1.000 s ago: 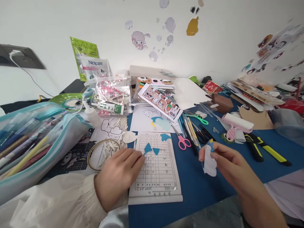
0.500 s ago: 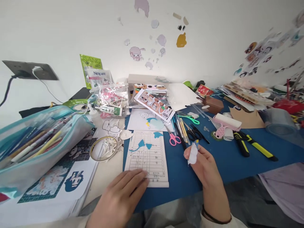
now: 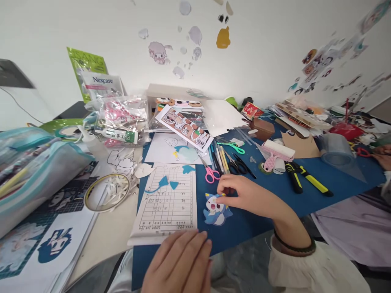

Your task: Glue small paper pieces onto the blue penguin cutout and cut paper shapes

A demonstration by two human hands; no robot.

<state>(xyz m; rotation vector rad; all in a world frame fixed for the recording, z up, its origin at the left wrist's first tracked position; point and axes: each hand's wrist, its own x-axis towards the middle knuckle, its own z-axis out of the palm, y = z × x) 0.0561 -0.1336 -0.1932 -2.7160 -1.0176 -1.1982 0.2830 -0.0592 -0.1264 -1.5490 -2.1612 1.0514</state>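
Note:
A blue-and-white cartoon paper cutout (image 3: pixel 214 217) with a winking face shows its printed side over the blue mat. My right hand (image 3: pixel 240 195) pinches it at the upper right edge, thumb across the print and fingers curled. My left hand (image 3: pixel 183 260) is stretched out with its fingers side by side, at the near edge of a ruled form pad (image 3: pixel 180 207); its palm side is hidden. Small blue paper pieces lie on the pad, among them a tailed one (image 3: pixel 163 182), a triangle (image 3: pixel 174 185) and a jagged one (image 3: pixel 187 169).
Pink scissors (image 3: pixel 211 175), black scissors (image 3: pixel 236 166) and several pens lie beyond the cutout. Yellow-black pliers (image 3: pixel 308 181) and a pink roller (image 3: pixel 271 160) are to the right. A tape ring (image 3: pixel 106 193) and a pencil pouch (image 3: pixel 39 171) stand left. Another person's hand (image 3: pixel 383 156) shows far right.
My right hand has brought the cutout down and left to beside the pad, and its printed face now shows. My left hand has slid nearer the pad's bottom edge. The view has shifted right.

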